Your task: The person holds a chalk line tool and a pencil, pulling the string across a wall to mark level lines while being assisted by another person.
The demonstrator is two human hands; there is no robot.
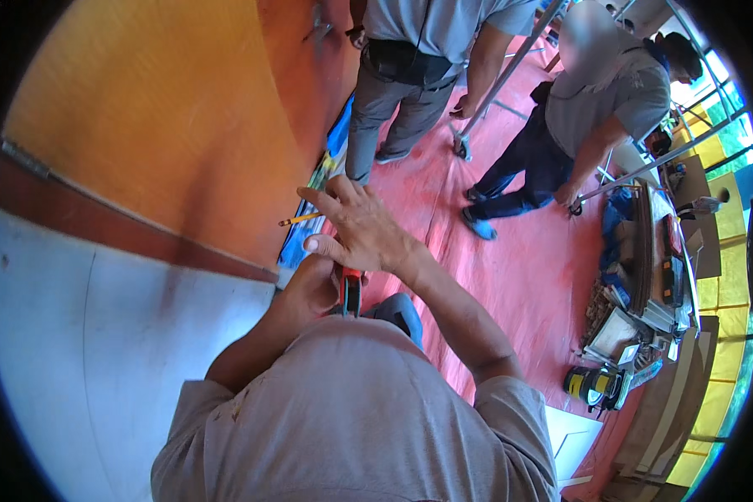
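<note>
Both of my hands are close together in front of my body, beside the orange wall panel. My right hand [366, 230] is uppermost, its fingers partly curled, with a yellow pencil [299, 219] sticking out to the left from between them. Just below it, my left hand [311, 286] is closed against a red and black hand tool [351, 294] whose exact kind I cannot make out. Part of the left hand's fingers is hidden by the tool and the right hand. The right thumb lies just over the left hand.
An orange panel [167, 100] and a pale blue-white panel [42, 301] stand at the left. Two people [402, 75] in grey shirts stand ahead on the red floor covering [527, 309]; one grips a metal frame [653, 167]. Stacked materials and a black-yellow bucket [590, 385] sit at right.
</note>
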